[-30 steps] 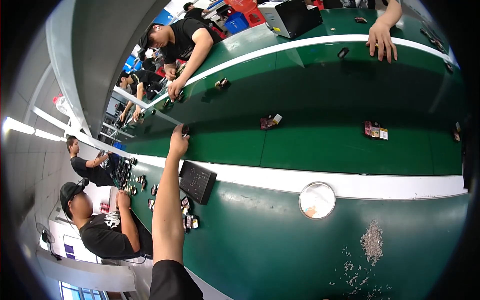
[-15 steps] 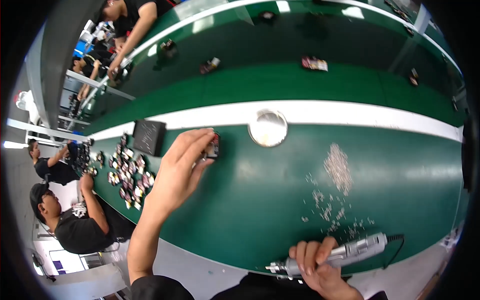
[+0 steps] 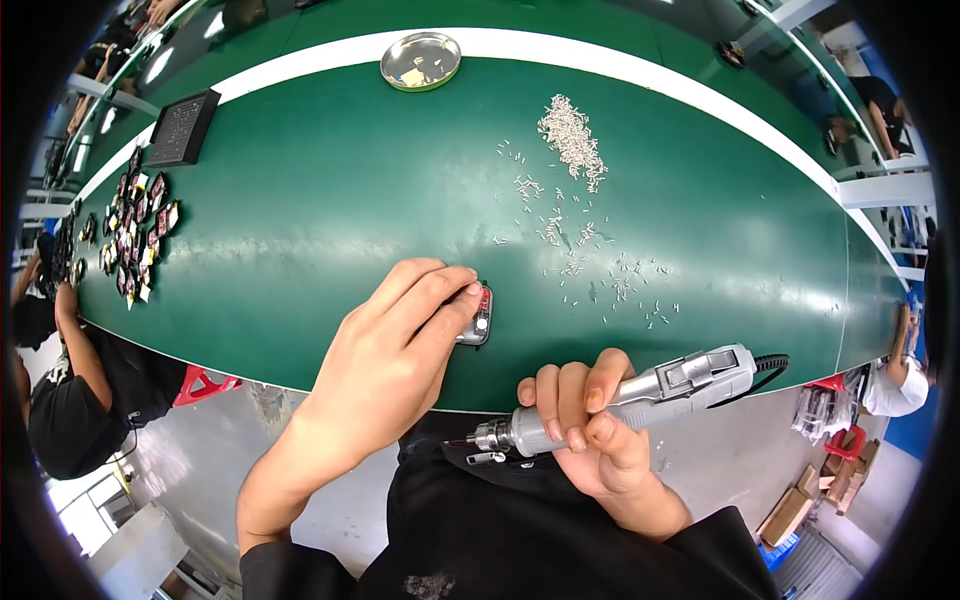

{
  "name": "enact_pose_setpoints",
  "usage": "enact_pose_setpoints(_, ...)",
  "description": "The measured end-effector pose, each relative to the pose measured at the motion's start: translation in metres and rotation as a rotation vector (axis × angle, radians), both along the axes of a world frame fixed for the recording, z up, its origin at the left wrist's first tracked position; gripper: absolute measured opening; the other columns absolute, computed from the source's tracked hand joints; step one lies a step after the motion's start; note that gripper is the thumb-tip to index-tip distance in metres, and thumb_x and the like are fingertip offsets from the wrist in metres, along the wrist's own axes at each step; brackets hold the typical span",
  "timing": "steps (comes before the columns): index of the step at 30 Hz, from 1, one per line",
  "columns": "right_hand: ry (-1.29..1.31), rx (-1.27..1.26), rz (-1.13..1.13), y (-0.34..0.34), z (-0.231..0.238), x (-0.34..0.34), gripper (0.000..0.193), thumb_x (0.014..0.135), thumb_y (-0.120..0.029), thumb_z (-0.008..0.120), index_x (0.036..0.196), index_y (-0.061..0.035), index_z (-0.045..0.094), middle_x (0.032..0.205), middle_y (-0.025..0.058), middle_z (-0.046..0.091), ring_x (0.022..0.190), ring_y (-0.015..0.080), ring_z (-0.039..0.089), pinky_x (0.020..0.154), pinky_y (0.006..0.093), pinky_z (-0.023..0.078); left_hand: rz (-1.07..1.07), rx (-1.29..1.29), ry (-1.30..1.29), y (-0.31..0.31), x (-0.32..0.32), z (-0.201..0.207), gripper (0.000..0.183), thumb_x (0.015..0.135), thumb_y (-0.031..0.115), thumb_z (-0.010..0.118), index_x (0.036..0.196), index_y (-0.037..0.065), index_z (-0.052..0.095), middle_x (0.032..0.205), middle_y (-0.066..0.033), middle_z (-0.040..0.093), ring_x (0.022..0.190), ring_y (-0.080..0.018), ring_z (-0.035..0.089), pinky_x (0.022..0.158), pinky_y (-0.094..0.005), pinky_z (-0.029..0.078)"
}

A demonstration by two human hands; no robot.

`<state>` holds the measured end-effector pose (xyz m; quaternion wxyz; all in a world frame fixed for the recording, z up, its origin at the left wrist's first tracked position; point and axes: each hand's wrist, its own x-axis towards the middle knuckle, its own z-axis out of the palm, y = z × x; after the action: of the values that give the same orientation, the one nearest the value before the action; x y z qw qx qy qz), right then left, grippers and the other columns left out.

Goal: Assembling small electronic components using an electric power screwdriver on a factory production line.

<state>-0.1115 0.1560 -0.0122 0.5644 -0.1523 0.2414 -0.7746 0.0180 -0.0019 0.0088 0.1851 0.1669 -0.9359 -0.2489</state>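
Pinching a small device [image 3: 482, 325] over the counter [image 3: 320, 170], near its edge, the left fingers [image 3: 433, 290] were nearly together; the right fingers [image 3: 572, 398] curled round a power screwdriver [image 3: 665, 388]. A loose pinch risked dropping it.

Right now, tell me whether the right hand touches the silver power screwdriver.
Touching: the head view shows the right hand with fingers curled around the power screwdriver.
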Motion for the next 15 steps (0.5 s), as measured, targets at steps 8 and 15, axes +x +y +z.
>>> enact_pose_setpoints(8, -0.141, 0.243, 0.017, 0.008, 0.011, 0.025, 0.012, 0.088, -0.004, 0.058, 0.096, -0.0067, 0.050, 0.087, 0.0091, 0.052, 0.084, 0.0182, 0.051, 0.087, 0.0388, 0.041, -0.081, -0.433, 0.009, 0.006, -0.008, -0.012, 0.034, 0.062, -0.002, 0.065, 0.094, -0.012, 0.061, 0.099, -0.0197, 0.062, 0.084, -0.0282, 0.060, 0.061, -0.0317, 0.054)
enact_pose_setpoints(15, -0.138, 0.297, 0.041, 0.012, 0.010, 0.026, 0.015, 0.088, -0.002, 0.058, 0.100, -0.0041, 0.050, 0.115, 0.0160, 0.049, 0.104, 0.0227, 0.052, 0.090, 0.0375, 0.045, -0.181, -0.512, 0.074, 0.023, -0.010, -0.013, 0.028, 0.062, 0.003, 0.062, 0.084, -0.014, 0.063, 0.089, -0.0226, 0.064, 0.079, -0.0294, 0.062, 0.067, -0.0314, 0.056)
